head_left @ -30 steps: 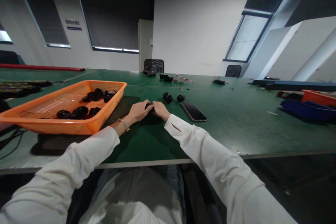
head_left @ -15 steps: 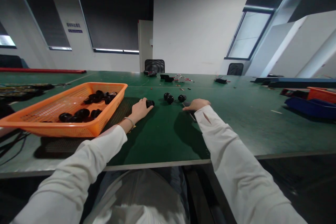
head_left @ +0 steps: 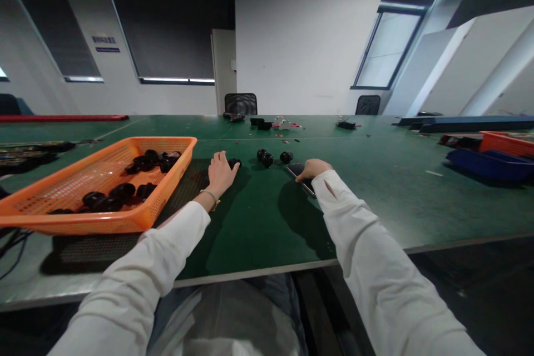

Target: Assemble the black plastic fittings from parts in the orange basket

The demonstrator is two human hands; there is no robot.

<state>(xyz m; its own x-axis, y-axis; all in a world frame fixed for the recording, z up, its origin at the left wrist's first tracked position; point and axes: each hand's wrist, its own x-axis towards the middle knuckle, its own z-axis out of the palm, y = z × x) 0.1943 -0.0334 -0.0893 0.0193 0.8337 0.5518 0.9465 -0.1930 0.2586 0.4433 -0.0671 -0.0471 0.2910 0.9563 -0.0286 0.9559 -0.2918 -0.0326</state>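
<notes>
My left hand [head_left: 221, 174] rests over the table just right of the orange basket, its fingers apart. Beside its thumb sits a small black round part [head_left: 235, 163], partly hidden by the hand. Toward the middle, a cluster of similar black round parts [head_left: 267, 160] lies on the green tabletop, with another single black part [head_left: 286, 157] a little to the right. My right hand [head_left: 315, 169] is closed around a flat, dark smartphone [head_left: 294, 169], holding it low at a slant near the table; its fingers are mostly hidden.
An orange mesh basket [head_left: 156, 216] with several black parts stands at left. Cables [head_left: 37, 150] lie beyond it. Small black and white pieces [head_left: 282, 123] are at the back. A blue tray [head_left: 492, 164] and an orange bin [head_left: 509, 143] sit at right.
My left hand has loosened from the black part and shifted left, leaving it on the table. The right hand still grips the smartphone, more of which now shows. The view has turned slightly.
</notes>
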